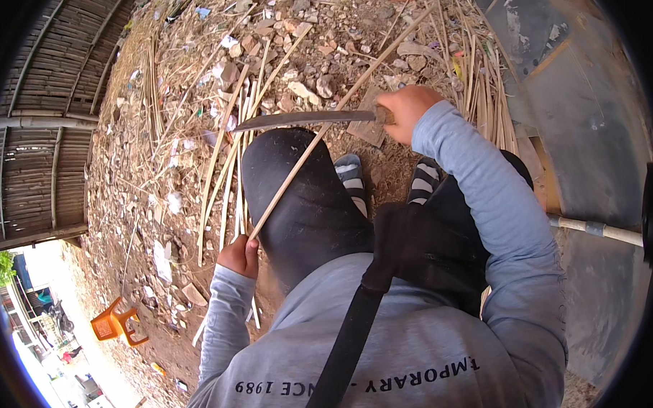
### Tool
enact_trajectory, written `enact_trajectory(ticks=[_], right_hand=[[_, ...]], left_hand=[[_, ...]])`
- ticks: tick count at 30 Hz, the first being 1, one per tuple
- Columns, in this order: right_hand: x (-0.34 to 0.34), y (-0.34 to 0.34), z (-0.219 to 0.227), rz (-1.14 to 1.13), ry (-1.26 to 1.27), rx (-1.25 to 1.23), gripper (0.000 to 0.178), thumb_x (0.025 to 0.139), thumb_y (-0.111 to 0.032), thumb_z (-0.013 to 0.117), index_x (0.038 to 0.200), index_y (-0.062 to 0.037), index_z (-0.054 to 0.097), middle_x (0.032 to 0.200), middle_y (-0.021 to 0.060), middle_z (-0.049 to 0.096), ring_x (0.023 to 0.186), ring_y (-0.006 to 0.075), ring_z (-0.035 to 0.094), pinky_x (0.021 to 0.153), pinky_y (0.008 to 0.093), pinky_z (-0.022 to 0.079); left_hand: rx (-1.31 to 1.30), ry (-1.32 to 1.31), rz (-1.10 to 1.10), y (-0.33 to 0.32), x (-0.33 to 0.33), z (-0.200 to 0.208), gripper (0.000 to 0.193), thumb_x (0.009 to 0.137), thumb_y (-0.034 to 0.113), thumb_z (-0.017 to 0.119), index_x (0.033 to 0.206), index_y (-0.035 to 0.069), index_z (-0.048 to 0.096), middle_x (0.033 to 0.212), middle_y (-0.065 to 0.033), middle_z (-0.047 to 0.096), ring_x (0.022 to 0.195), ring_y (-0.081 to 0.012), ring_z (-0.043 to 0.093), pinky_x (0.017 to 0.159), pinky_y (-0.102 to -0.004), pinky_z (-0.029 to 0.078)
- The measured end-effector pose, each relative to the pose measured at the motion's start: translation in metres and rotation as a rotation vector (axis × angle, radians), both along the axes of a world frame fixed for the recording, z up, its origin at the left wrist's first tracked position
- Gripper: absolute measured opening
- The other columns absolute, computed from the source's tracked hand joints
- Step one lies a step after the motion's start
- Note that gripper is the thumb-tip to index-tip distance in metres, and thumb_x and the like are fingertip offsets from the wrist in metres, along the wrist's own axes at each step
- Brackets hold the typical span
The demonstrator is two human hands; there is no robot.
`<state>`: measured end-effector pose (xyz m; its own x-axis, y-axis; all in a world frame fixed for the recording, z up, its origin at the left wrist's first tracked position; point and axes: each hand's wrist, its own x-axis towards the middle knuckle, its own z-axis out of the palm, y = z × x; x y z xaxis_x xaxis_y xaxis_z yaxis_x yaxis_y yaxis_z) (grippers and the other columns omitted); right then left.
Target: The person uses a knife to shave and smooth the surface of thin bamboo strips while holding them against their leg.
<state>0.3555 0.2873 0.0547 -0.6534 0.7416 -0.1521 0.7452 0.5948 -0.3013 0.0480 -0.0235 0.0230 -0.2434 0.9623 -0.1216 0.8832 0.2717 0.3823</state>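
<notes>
Okay, left hand [240, 258] pinches strip [290, 187], right hand [409, 113] grips knife [300, 120] crossing it beyond left fingers [251, 259]; likely shaving, next needs steady pinch.

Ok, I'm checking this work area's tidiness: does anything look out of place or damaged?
Yes: white scraps litter the stony ground to the left, like discarded waste. The grey panel at upper right has pale, patchy marks, perhaps wear.
</notes>
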Motion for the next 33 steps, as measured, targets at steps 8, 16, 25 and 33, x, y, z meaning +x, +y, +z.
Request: enact_trajectory(ticks=[8, 16, 25, 33], right_hand=[[0.014, 0.014, 0.013, -0.228, 0.108, 0.063, 0.033, 0.074, -0.022, 0.066, 0.104, -0.0075, 0.061, 0.083, 0.017, 0.066, 0.081, 0.0365, 0.064, 0.074, 0.0435, 0.052], [0.035, 0.05, -0.011, -0.41, 0.128, 0.088, 0.027, 0.076, -0.022, 0.065, 0.098, -0.0072, 0.062, 0.083, 0.0172, 0.065, 0.081, 0.0365, 0.064, 0.075, 0.0433, 0.051], [0.026, 0.026, -0.019, -0.292, 0.14, 0.03, 0.027, 0.075, -0.021, 0.064, 0.096, -0.0057, 0.062, 0.079, 0.0195, 0.064, 0.078, 0.0371, 0.064, 0.072, 0.0432, 0.051], [0.009, 0.011, -0.019, -0.23, 0.084, -0.002, 0.033, 0.075, -0.026, 0.066, 0.099, -0.0039, 0.063, 0.085, 0.0201, 0.066, 0.084, 0.0379, 0.063, 0.076, 0.0434, 0.051]], left_hand=[[-0.02, -0.02, 0.045, 0.009, -0.004, 0.001, 0.041, 0.095, 0.037, 0.046, 0.074, 0.003, 0.051, 0.058, -0.0237, 0.053, 0.059, -0.0464, 0.054, 0.053, -0.0516, 0.041], [-0.049, 0.107, 0.019, 0.021, -0.005, 0.016, 0.036, 0.093, 0.036, 0.05, 0.076, 0.004, 0.052, 0.059, -0.0232, 0.055, 0.058, -0.0456, 0.056, 0.052, -0.0523, 0.043], [-0.042, 0.071, 0.032, 0.015, -0.003, 0.003, 0.038, 0.092, 0.039, 0.051, 0.076, 0.004, 0.05, 0.059, -0.0236, 0.055, 0.059, -0.0456, 0.056, 0.052, -0.051, 0.043], [-0.039, 0.055, 0.037, 0.007, -0.014, 0.0, 0.037, 0.093, 0.037, 0.05, 0.076, 0.003, 0.051, 0.058, -0.0235, 0.054, 0.058, -0.0455, 0.056, 0.052, -0.0515, 0.043]])
